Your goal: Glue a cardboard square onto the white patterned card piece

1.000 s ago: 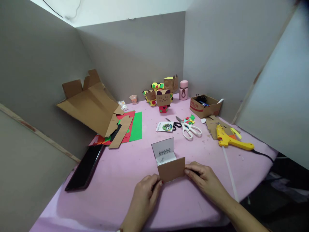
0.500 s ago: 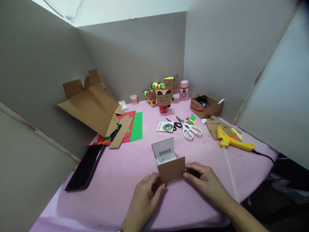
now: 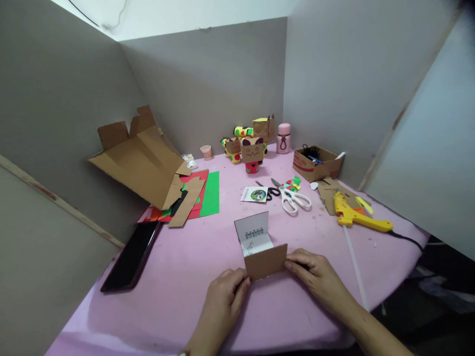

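Note:
A folded piece of cardboard (image 3: 265, 263), brown outside and white with print inside, stands on the pink table near its front. Its near panel and far panel rise from a flat middle, like a U. My left hand (image 3: 227, 295) pinches the near panel's lower left corner. At the right edge of the same panel, my right hand (image 3: 315, 276) grips with thumb and fingers. Beyond it lie a printed white card (image 3: 254, 194), white-handled scissors (image 3: 293, 198) and black-handled scissors (image 3: 273, 192), the last partly covered.
A yellow glue gun (image 3: 359, 220) with a black cord lies right, by a cardboard box (image 3: 318, 165). On the left are a phone (image 3: 131, 257), coloured sheets (image 3: 211, 195) and a large cardboard piece (image 3: 137, 163). Cardboard figures (image 3: 252, 153) and a pink flask (image 3: 283, 138) stand behind.
The near panel now leans more toward me and has shifted slightly right. My left thumb has closed in on its corner, and my right fingers have drawn together on its edge.

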`<act>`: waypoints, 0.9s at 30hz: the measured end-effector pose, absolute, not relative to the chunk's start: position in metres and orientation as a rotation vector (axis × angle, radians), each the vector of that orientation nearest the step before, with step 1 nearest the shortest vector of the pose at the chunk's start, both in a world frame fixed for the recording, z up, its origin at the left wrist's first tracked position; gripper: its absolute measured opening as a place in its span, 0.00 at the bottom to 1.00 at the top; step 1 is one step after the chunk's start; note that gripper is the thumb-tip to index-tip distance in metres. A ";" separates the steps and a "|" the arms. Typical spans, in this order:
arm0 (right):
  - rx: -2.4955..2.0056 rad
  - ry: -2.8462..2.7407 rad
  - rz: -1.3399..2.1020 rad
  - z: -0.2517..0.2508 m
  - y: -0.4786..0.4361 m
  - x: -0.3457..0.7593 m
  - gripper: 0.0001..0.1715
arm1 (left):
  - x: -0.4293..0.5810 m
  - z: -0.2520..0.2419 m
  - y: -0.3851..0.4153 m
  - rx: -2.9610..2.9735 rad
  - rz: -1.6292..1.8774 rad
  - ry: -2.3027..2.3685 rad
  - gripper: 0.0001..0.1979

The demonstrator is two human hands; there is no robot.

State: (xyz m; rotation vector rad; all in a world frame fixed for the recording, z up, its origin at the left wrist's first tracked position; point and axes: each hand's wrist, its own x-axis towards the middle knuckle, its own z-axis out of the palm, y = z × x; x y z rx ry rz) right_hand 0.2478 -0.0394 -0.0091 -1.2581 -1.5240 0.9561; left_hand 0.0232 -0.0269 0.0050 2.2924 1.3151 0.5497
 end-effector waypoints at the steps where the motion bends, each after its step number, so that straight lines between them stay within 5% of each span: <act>1: -1.260 -1.525 0.955 -0.009 -0.039 0.248 0.12 | 0.023 0.005 -0.027 2.297 0.543 1.323 0.12; 27: -1.269 -1.522 0.943 -0.006 -0.039 0.247 0.11 | 0.022 0.005 -0.027 2.303 0.545 1.323 0.13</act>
